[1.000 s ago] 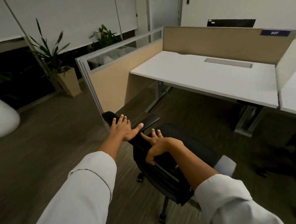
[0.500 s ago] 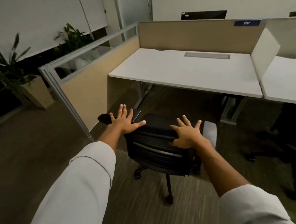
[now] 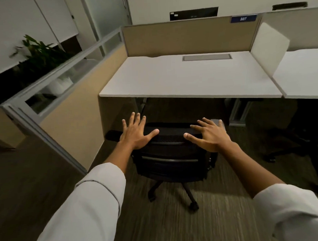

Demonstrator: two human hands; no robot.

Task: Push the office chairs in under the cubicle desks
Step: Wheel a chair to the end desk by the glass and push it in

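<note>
Black office chair (image 3: 171,156): stands on the carpet directly ahead of the person, backrest toward them, seat facing the kneehole. The backrest's top edge runs left-right, parallel to the front edge of the white tabletop (image 3: 185,83). The chair is roughly centred on the opening between the tan side panel (image 3: 79,121) on the left and the desk leg (image 3: 238,112) on the right, and sits just short of the tabletop edge; not yet under it. The push ahead appears to be straight forward, with no turn needed.

Left hand (image 3: 136,133): fingers spread wide, palm flat on the left end of the backrest top. Right hand (image 3: 210,134): likewise splayed, on the right end. Neither curls round the frame; contact is pressing, not gripping, though motion blur leaves the right palm's seating somewhat uncertain. Both hands are about equally far forward.

A second dark chair (image 3: 303,142) stands to the right, by the neighbouring desk.
</note>
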